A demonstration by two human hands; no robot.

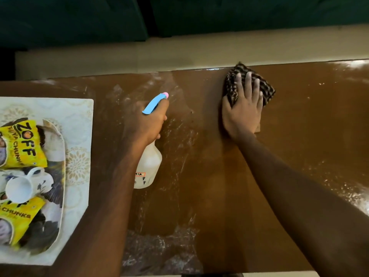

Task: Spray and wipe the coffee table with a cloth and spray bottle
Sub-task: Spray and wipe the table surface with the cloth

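Observation:
The brown coffee table [209, 176] fills the view, its top streaked with wet smears. My left hand [147, 120] grips the neck of a white spray bottle [148, 166] with a blue trigger head and pink nozzle, held over the table's middle. My right hand [243, 108] lies flat with fingers spread on a dark patterned cloth [263, 86], pressing it onto the table near the far edge. Part of the cloth is hidden under my palm.
A pale patterned mat [79, 136] lies at the left, bearing a tray [61, 186] with a white mug [26, 186] lying on its side and yellow snack packets [22, 144]. Beyond the table's far edge are light floor and a dark green sofa [79, 17].

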